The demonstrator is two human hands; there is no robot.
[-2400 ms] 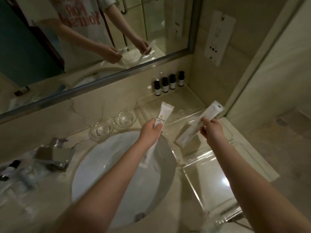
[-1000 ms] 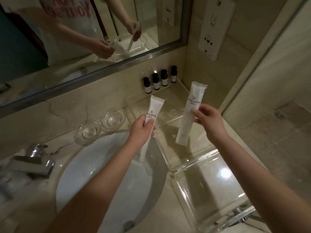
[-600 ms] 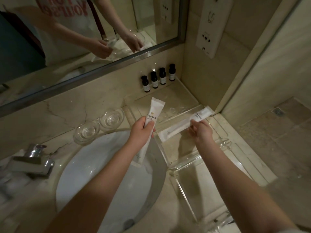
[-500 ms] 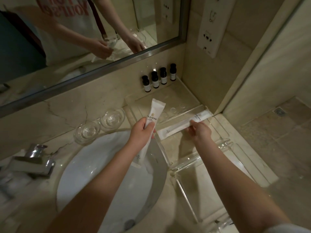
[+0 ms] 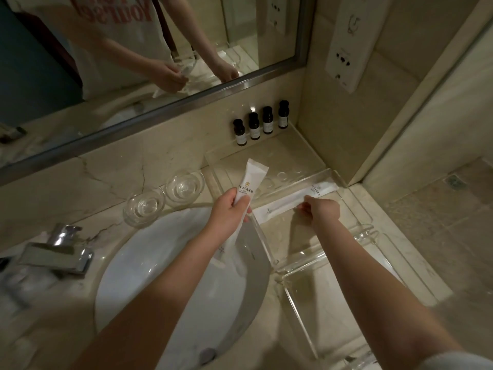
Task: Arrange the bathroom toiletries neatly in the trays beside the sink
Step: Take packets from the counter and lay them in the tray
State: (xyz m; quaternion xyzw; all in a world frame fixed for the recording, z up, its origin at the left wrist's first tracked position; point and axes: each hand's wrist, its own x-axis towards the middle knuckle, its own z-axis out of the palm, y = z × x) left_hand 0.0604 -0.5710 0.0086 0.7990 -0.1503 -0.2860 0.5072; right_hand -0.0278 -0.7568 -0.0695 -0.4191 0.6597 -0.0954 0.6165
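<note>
White and long, one packet (image 5: 298, 197) lies flat in the clear tray (image 5: 346, 209) under the right hand (image 5: 321, 209), whose grip pinches it, while the left hand (image 5: 229, 209) clasps a second packet (image 5: 252, 180) upright over the sink (image 5: 170, 265) in the marble bench (image 5: 112, 182), below the mirror (image 5: 133, 49).

The mirror (image 5: 106, 62), far left, reflects a shirt with red lettering, reversed, reading "YOURSELF". The upright white packet (image 5: 252, 180) bears a gold flower emblem and small print too small to read; likewise the flat packet (image 5: 296, 198).
</note>
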